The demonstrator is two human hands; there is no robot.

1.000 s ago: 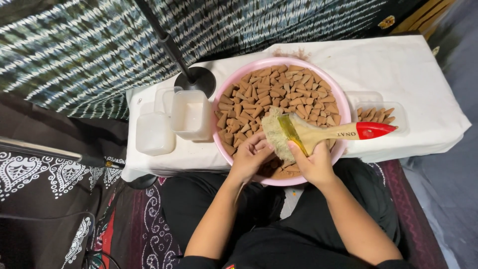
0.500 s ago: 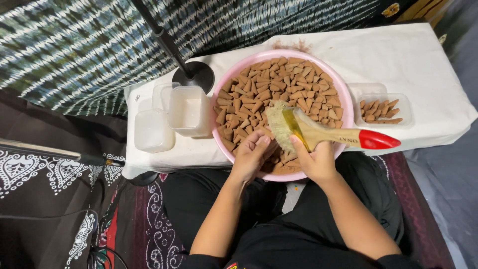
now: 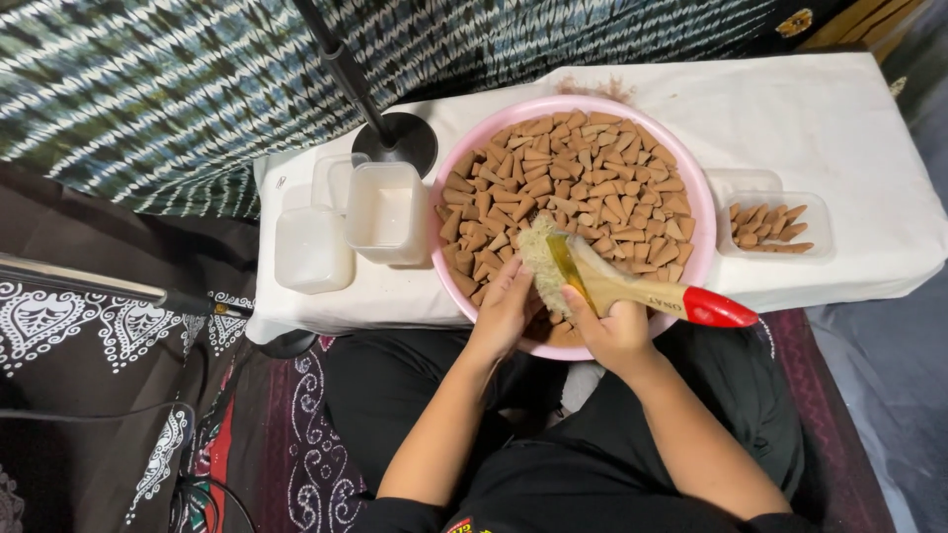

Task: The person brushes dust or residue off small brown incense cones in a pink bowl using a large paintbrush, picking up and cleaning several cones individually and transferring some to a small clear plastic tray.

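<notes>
My right hand (image 3: 614, 334) is gripping a wide brush (image 3: 602, 279), fingers wrapped around its handle. My left hand (image 3: 506, 308) is curling its fingers over brown cones (image 3: 568, 178) at the lower edge of the pink basin (image 3: 691, 178), mid-frame on the white table (image 3: 839, 118).

A seated person's right hand (image 3: 617, 336) grips a wide paintbrush (image 3: 602, 281) with a red-tipped handle, its bristles resting on brown cones (image 3: 563, 178) heaped in a pink basin (image 3: 691, 188). The left hand (image 3: 506, 311) touches the cones beside the bristles. Clear tubs (image 3: 385, 212) stand left on the white-covered counter (image 3: 839, 118); a small tray (image 3: 770, 227) of cones sits right.
</notes>
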